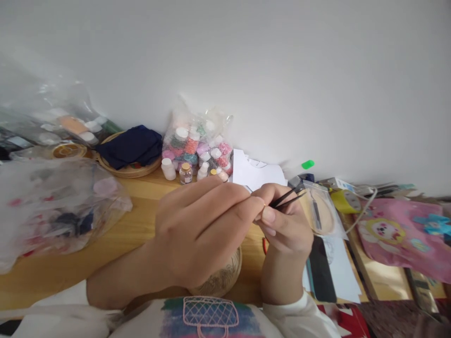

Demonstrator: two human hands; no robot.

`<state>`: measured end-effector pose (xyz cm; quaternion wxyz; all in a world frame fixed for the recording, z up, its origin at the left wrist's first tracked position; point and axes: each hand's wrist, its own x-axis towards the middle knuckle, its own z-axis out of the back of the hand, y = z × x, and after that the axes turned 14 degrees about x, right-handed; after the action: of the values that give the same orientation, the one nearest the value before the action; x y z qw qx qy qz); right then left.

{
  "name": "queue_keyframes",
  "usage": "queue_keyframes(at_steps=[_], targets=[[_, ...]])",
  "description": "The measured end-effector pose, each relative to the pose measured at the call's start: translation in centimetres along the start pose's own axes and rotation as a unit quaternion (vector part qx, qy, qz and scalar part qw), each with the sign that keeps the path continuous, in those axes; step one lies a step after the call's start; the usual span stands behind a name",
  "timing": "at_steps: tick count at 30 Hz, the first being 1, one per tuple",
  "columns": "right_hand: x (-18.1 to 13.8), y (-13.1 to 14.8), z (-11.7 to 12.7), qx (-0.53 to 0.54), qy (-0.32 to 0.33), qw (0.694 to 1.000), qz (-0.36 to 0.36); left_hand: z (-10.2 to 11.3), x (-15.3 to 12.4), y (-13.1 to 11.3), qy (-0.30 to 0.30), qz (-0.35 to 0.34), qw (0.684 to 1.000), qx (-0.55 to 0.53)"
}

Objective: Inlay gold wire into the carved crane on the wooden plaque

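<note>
My right hand (283, 220) is closed in a pinch on black tweezers (289, 196), whose tail ends point up and right. My left hand (200, 225) is raised in front of it with fingers curled together, its fingertips meeting the tweezers' tips; whatever it pinches is too small to make out. Both hands hover above the wooden table (141, 220). Under my left hand sits a round wooden hoop with drawn fabric (221, 277), mostly hidden.
A clear bag of bead jars (197, 143) and small bottles (176, 171) stand by the wall. A basket with dark blue cloth (130, 148) sits left of them, with plastic bags (56, 206) at far left. White paper (255, 171), a clear pouch (322, 211) and a pink cloth (401, 234) lie right.
</note>
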<state>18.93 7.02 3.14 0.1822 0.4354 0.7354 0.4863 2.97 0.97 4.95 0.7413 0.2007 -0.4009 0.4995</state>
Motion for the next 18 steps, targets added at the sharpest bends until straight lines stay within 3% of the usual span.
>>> queue_keyframes(at_steps=[9,18], targets=[[0.37,-0.19,0.68,0.012,0.079,0.994,0.079,0.40,-0.39,-0.26,0.046,0.004,0.999,-0.029],[0.74,-0.41,0.91,-0.025,0.069,0.993,0.095,0.37,-0.62,-0.41,0.049,0.004,0.997,-0.056]])
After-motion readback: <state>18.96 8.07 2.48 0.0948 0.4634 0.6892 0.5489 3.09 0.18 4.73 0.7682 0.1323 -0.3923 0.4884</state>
